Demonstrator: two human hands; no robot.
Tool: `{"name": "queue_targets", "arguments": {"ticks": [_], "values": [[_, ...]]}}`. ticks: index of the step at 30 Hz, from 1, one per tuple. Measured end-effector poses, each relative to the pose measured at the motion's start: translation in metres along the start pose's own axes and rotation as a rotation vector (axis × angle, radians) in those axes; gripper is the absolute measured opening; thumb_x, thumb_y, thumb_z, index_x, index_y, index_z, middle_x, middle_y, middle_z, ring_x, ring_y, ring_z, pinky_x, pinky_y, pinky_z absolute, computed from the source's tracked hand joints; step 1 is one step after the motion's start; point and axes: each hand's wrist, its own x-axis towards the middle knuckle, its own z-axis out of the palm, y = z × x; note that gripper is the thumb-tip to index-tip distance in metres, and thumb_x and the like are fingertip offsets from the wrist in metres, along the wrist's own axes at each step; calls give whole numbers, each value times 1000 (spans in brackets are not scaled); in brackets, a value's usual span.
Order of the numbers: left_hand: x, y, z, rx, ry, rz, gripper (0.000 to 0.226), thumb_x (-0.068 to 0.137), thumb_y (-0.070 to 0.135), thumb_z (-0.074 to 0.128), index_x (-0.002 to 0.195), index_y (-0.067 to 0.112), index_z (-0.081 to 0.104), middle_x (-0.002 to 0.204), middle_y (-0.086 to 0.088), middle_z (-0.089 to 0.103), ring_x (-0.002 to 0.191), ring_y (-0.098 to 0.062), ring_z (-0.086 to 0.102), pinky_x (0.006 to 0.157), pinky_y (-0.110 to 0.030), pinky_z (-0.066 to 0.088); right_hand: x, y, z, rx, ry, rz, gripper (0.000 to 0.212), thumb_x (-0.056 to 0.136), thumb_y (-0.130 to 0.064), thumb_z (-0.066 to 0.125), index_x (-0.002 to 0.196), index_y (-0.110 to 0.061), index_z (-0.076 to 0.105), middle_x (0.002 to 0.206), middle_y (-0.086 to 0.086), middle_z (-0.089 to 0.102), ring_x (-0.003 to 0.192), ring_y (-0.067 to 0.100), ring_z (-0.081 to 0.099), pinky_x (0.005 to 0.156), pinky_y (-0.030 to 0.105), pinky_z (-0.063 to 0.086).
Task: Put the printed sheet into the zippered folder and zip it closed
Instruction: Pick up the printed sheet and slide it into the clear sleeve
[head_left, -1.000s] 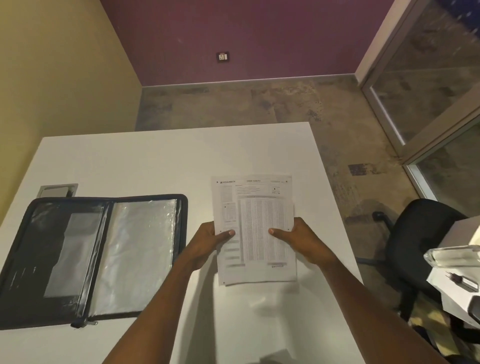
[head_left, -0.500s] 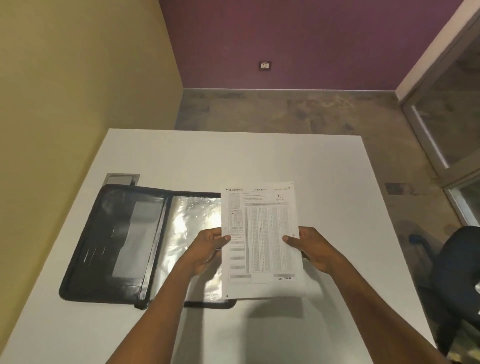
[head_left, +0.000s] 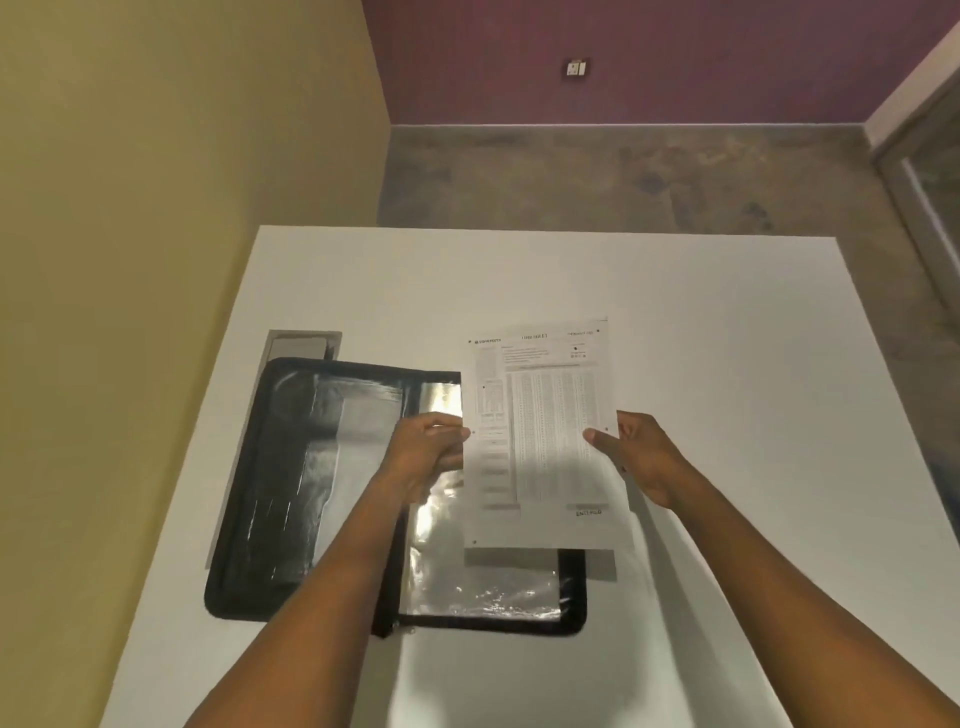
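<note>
A black zippered folder (head_left: 291, 467) lies open and flat on the white table (head_left: 727, 364), its shiny clear sleeves facing up. The printed sheet (head_left: 540, 431), covered with small tables of text, hangs above the folder's right half and hides much of it. My left hand (head_left: 426, 452) pinches the sheet's left edge. My right hand (head_left: 639, 452) holds its right edge. The folder's zipper pull (head_left: 402, 629) shows at the near edge by the spine.
A grey cable hatch (head_left: 304, 343) is set into the table just beyond the folder. A yellow wall runs along the table's left side. Bare floor and a purple wall lie past the far edge, with a glass door frame at the right.
Both hands have carried the sheet leftward, from beside the folder to above its right half. The view has swung left, and the chair has dropped out of sight.
</note>
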Motion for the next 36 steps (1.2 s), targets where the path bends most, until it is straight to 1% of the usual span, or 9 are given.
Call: {"name": "queue_targets", "arguments": {"ticks": [2, 4, 7, 12, 15, 19, 26, 32, 36], "values": [[16, 7, -9, 123, 91, 66, 16, 89, -4, 76, 105, -2, 74, 98, -28, 78, 76, -33, 79, 66, -40, 66, 9, -1, 7, 23, 38, 11, 23, 98, -15, 72, 92, -37, 78, 56, -23, 65, 42, -5, 52, 45, 8, 40], [33, 13, -17, 358, 183, 156, 19, 90, 2, 73, 108, 6, 78, 99, -16, 80, 86, -29, 79, 83, -41, 66, 17, -1, 10, 42, 72, 16, 35, 98, -13, 72, 77, -41, 77, 56, -23, 65, 42, -5, 53, 45, 8, 41], [54, 21, -26, 725, 271, 302, 21, 97, 12, 70, 117, 13, 79, 107, -2, 78, 87, -13, 71, 83, -21, 57, 29, -3, 6, 71, 109, -2, 16, 97, -13, 72, 104, -27, 77, 72, -22, 75, 56, -5, 65, 52, 9, 49], [79, 28, -30, 1140, 250, 477, 18, 101, 14, 62, 109, 12, 78, 104, -4, 73, 96, -21, 64, 83, -32, 55, 47, -16, -1, 44, 122, -47, 25, 97, -15, 73, 122, -18, 75, 97, -14, 80, 69, -3, 72, 58, 9, 52], [89, 29, -30, 1330, 237, 530, 21, 100, 14, 63, 114, 8, 78, 113, -8, 71, 107, -25, 62, 86, -35, 55, 59, -21, -2, 69, 114, -73, 29, 96, -16, 73, 125, -20, 74, 118, -8, 78, 103, 7, 77, 81, 18, 61], [92, 29, -29, 1545, 256, 518, 21, 103, 11, 60, 111, 12, 79, 114, -3, 72, 109, -23, 63, 87, -37, 58, 67, -28, -3, 89, 93, -116, 27, 96, -13, 73, 120, -27, 75, 120, -8, 78, 113, 13, 75, 97, 26, 59], [96, 29, -31, 1425, 163, 532, 16, 95, 3, 61, 95, 4, 77, 105, -9, 70, 101, -27, 62, 81, -46, 59, 78, -35, -7, 87, 131, -143, 33, 97, -13, 73, 129, -12, 72, 125, -3, 76, 116, 16, 73, 107, 40, 54], [107, 31, -38, 1316, -94, 529, 10, 90, 13, 63, 96, 16, 69, 92, 1, 67, 89, -17, 57, 75, -32, 44, 95, -56, -8, 19, 200, -205, 28, 96, -18, 74, 124, -17, 75, 115, -7, 80, 108, 13, 76, 102, 40, 58], [111, 34, -36, 1326, -72, 572, 11, 90, 16, 66, 90, 18, 77, 93, 0, 68, 90, -19, 58, 78, -33, 47, 113, -78, -2, -23, 216, -253, 26, 95, -19, 75, 121, -18, 76, 109, -10, 81, 103, 12, 78, 97, 37, 61]]}}
